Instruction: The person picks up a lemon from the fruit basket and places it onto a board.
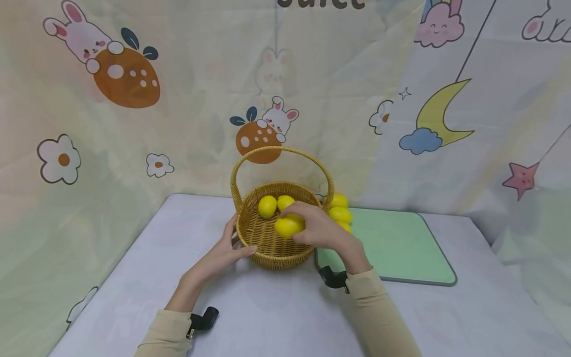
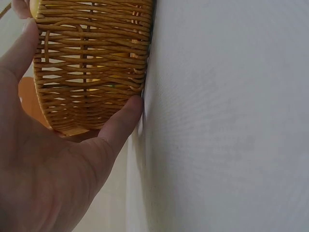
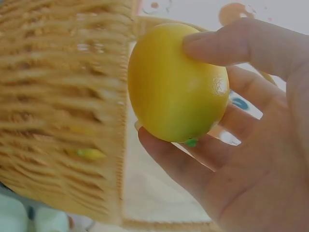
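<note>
A round wicker basket (image 1: 276, 258) with a tall arched handle stands on the table. My left hand (image 1: 227, 250) holds its left side, the thumb at the front rim; in the left wrist view the fingers (image 2: 126, 116) reach low on the weave. Between thumb and fingers my right hand (image 1: 318, 225) grips a yellow lemon (image 1: 289, 226), over the basket's opening. The right wrist view shows this lemon (image 3: 169, 87) with a small green tip. Inside the basket, toward the back, lie a lemon (image 1: 267, 207) and another lemon (image 1: 285, 202), partly covered by the right hand.
A green cutting board (image 1: 401, 243) with a grey edge lies right of the basket. Several lemons (image 1: 340, 214) sit in a row on its left part, partly hidden by basket and hand. A printed cloth (image 1: 200, 99) hangs behind the white table (image 1: 267, 317).
</note>
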Tool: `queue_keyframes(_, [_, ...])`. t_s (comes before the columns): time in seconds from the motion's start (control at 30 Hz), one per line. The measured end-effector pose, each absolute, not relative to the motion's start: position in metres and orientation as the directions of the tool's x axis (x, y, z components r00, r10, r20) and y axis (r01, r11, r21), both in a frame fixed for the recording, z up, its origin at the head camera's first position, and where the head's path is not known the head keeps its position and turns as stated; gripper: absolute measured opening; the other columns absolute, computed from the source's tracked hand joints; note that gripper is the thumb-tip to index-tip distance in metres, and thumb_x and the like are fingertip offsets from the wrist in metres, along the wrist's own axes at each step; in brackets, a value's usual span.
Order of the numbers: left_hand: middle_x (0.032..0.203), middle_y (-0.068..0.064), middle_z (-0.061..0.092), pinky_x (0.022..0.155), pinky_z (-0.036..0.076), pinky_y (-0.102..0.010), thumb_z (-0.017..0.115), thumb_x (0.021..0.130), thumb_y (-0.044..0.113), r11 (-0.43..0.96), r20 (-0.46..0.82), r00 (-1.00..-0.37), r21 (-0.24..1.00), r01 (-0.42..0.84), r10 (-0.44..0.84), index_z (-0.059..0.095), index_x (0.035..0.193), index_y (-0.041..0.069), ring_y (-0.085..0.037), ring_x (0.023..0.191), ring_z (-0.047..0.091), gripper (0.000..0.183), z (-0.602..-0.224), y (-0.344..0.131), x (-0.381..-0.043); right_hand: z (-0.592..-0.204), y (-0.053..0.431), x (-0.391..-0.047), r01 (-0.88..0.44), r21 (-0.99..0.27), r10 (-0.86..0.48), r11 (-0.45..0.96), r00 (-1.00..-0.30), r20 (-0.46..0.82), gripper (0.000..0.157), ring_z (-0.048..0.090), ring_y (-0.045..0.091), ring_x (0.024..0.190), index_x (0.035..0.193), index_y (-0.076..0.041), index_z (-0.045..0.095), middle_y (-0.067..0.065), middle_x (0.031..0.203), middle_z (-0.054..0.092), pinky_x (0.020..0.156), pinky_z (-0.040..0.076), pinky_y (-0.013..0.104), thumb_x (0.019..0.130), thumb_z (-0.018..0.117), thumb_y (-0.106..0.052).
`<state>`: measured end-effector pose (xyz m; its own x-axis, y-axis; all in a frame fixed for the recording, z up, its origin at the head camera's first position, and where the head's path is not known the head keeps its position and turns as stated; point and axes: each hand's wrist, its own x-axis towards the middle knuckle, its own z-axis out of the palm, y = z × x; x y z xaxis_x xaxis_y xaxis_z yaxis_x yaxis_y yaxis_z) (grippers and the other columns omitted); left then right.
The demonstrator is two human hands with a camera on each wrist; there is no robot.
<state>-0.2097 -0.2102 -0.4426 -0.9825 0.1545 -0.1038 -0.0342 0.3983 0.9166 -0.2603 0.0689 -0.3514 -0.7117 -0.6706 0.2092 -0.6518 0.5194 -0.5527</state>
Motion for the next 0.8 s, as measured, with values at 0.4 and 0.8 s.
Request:
queue_keyframes(0.4, [0.167, -0.005, -0.011, 0.120, 0.015, -0.067, 0.072, 0.088, 0.044, 0.376, -0.081, -0.982, 0.927, -0.012, 0.169, -0.015, 0.155, 0.040, -0.044, 0.153, 0.010, 0.110, -0.440, -0.211, -0.209, -0.320, 0.125, -0.256, -0.592, -0.641, -0.602, 0.488, -0.760, 0.244, 0.047, 0.053, 0.022, 0.105, 0.120, -0.021, 0.063, -0.002, 0.121, 0.061, 0.088, 0.049, 0.040, 0.078, 0.070, -0.001])
queue_keyframes(0.8, [0.167, -0.005, -0.010, 0.120, 0.015, -0.065, 0.072, 0.089, 0.043, 0.368, -0.074, -0.981, 0.930, -0.003, 0.180, -0.014, 0.153, 0.046, -0.043, 0.153, 0.010, 0.107, -0.444, -0.212, -0.212, -0.319, 0.178, -0.270, -0.474, -0.659, -0.479, 0.584, -0.857, 0.192, 0.046, 0.055, 0.028, 0.109, 0.125, -0.014, 0.062, 0.008, 0.131, 0.059, 0.092, 0.050, 0.045, 0.081, 0.068, 0.000])
